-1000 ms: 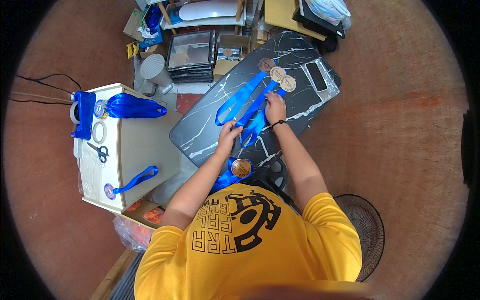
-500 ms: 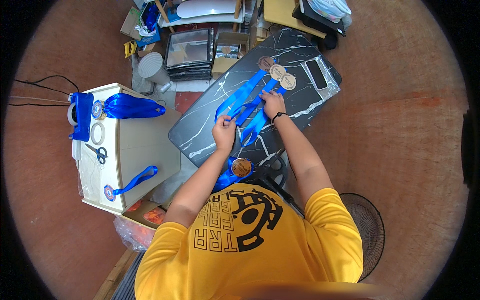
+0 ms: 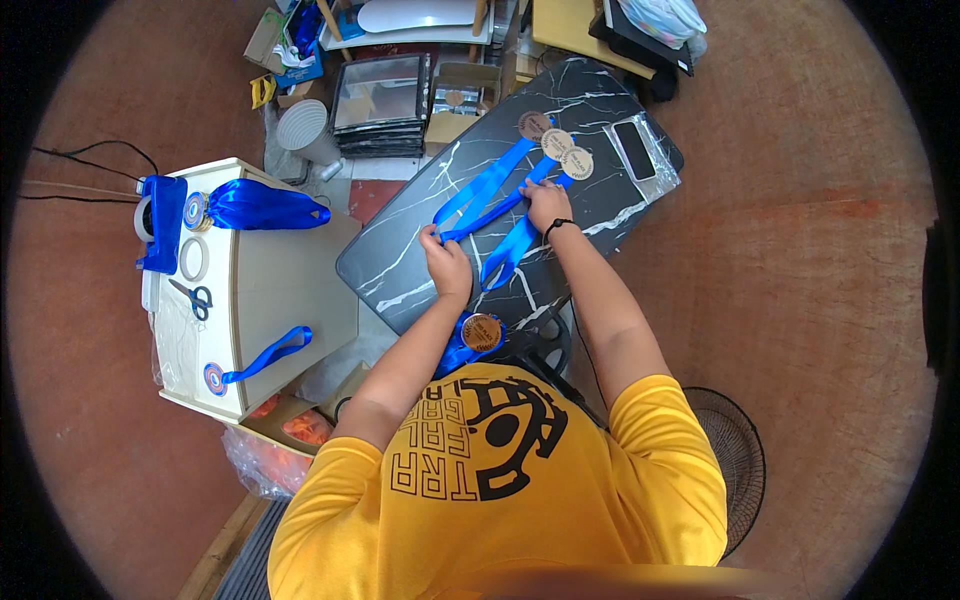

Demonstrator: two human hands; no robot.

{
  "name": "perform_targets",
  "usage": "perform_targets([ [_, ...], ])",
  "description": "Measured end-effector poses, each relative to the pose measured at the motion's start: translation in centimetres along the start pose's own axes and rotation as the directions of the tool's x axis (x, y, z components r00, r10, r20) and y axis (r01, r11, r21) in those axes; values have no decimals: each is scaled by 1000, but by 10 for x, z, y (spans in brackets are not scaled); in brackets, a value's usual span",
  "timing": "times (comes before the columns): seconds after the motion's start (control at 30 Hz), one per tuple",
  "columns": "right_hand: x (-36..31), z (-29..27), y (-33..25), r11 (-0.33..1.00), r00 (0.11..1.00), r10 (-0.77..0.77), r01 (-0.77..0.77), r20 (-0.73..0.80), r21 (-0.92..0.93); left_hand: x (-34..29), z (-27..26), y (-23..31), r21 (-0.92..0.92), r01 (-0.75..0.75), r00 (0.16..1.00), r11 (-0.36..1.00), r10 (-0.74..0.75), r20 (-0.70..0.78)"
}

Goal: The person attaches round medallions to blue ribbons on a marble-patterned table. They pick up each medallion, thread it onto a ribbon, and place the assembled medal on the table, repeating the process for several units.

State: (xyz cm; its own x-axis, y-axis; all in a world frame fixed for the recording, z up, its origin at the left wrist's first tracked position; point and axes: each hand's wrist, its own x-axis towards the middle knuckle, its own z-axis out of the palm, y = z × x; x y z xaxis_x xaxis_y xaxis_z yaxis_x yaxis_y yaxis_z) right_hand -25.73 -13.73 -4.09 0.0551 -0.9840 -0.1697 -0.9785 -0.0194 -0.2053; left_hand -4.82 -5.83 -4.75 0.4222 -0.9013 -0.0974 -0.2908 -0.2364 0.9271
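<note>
Three round medals lie overlapping in a row on the black marble-patterned table: a brown one, a pale middle one and another pale one. Each has a blue ribbon trailing toward me. My left hand pinches the near end of the middle ribbon, close to the looped end of the left ribbon. Farther up, my right hand has its fingers closed on the same middle ribbon, below its medal. The right ribbon lies loosely folded under my right wrist.
Another medal with bunched blue ribbon rests close to my body. A phone-like black rectangle in clear plastic lies at the table's right. The white cabinet at left holds ribboned medals, scissors and a tape dispenser. A fan stands at right.
My left hand has shifted left, drawing the middle ribbon's near end with it, so that ribbon now stretches straighter. My right hand has stayed almost in place.
</note>
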Motion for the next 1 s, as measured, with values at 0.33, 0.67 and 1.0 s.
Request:
perform_targets([
  [0.33, 2, 1, 0, 1000, 1000, 20, -20, 9, 2, -11, -3, 24, 136, -216, 974, 967, 205, 94],
  [0.67, 6, 3, -1, 996, 995, 88, -88, 38, 19, -17, -6, 8, 120, -215, 968, 969, 194, 161],
  [1.0, 2, 1, 0, 999, 1000, 15, -15, 1, 31, -33, -23, 1, 277, -154, 982, 948, 117, 147],
])
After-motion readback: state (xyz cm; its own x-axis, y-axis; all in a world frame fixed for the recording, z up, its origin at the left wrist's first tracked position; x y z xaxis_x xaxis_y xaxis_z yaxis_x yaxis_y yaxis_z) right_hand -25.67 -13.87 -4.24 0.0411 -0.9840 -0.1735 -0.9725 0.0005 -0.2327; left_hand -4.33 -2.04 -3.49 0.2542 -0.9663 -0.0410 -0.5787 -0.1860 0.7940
